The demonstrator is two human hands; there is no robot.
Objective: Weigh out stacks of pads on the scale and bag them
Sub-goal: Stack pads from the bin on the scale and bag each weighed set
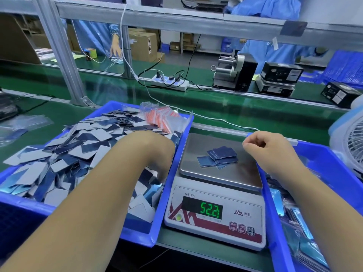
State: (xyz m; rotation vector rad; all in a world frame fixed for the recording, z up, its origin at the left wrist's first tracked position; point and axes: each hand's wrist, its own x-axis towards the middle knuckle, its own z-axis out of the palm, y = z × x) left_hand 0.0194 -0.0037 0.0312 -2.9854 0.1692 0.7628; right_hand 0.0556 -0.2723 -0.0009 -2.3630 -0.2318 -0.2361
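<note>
left hand (pixel 159 163): reaching down into the blue bin (pixel 172 173) of loose pads (pixel 84 150), fingertips buried among them at the bin's near right corner; whether it grips one cannot be told from here.
right hand (pixel 269 152): raised above the far right edge of the scale (pixel 216 193), fingers curled in on themselves, nothing seen held.
scale: white body, steel pan, standing on the green counter (pixel 235 118) between the two hands; green display reads 52.21.
small stack of pads (pixel 220 158): dark blue, fanned out unevenly on the pan, just left of the right hand and apart from it.
loose pads: grey and dark blue rectangles heaped in the bin all round the left hand and forearm.
bagged orange-striped packets (pixel 163 118): at the bin's far corner, beyond the left hand.
second blue bin (pixel 322 163): under and to the right of the right forearm, holding shiny clear-bagged items.
white fan (pixel 351 146): further right of the right hand.
power strip (pixel 170 82): on the counter well beyond the scale.
</note>
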